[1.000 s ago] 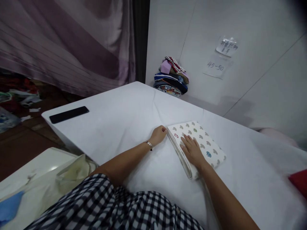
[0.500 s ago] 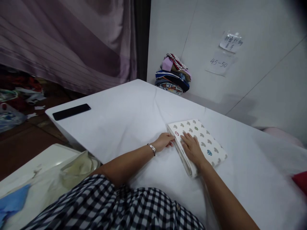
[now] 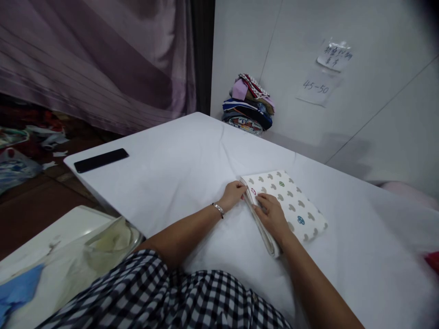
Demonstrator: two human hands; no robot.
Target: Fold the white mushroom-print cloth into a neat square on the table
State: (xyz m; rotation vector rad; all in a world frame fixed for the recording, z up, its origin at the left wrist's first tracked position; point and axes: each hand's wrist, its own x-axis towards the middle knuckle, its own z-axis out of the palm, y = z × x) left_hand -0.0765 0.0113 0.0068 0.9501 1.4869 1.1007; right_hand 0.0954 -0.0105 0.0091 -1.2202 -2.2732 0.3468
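A folded white cloth (image 3: 295,201) with grey mushroom shapes and a few coloured motifs lies on the white table (image 3: 164,160). Its layered fold faces my left side. My left hand (image 3: 233,194) is closed at the far end of that fold, fingertips pinching the edge near the corner. On the top layer, just nearer to me, my right hand (image 3: 272,217) has its fingers bent, with thumb and forefinger gripping at the same folded edge. The palm hides part of the print.
A black phone-like slab (image 3: 101,160) lies at the table's left corner. Folded clothes (image 3: 248,105) are stacked at the back by the wall, where paper notes (image 3: 313,87) hang. On my left are a white surface (image 3: 68,228) with a blue cloth (image 3: 20,288) and a purple curtain (image 3: 137,59).
My right hand has gone from lying flat on the cloth to bent fingers at its folded edge. My left hand has slid slightly farther along the fold, towards the far corner.
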